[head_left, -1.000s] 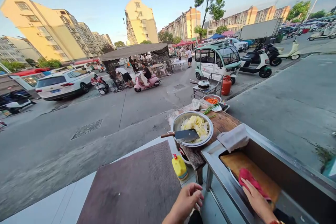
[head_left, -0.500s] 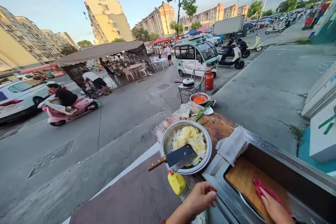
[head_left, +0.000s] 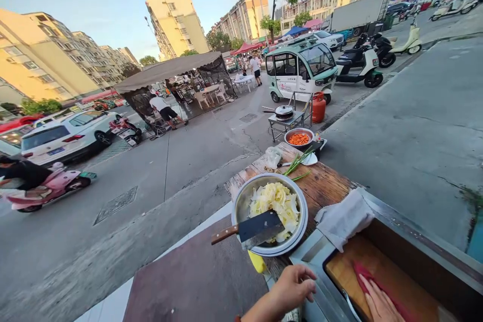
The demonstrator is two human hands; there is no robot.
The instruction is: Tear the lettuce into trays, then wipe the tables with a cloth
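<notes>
My right hand (head_left: 377,298) presses a red cloth (head_left: 361,272) against a wooden cutting board (head_left: 345,261) set in a metal-rimmed recess. My left hand (head_left: 296,287) hovers beside the recess's metal edge, fingers loosely bent, thumb apart, nothing visible in it. Just beyond it stands a large metal bowl (head_left: 240,198) of cut cabbage (head_left: 277,198). Across that bowl lies a cleaver (head_left: 260,227), its wooden handle sticking out to the left. A yellow-topped container (head_left: 257,262) is partly hidden under the bowl's near side. A pale cloth (head_left: 345,216) drapes over the recess's far corner.
Green onions (head_left: 300,162), a plastic bag (head_left: 272,157) and a white dish (head_left: 310,159) lie on the wooden table (head_left: 324,186). Farther off are a bowl of carrots (head_left: 299,138), a lidded pan (head_left: 284,110) and a red gas cylinder (head_left: 319,107). A rider on a pink scooter (head_left: 45,188) is at left.
My right hand and the red cloth have shifted slightly left on the board. My left hand stays near the metal edge. The view has turned right-side down a little; the scooter has moved left.
</notes>
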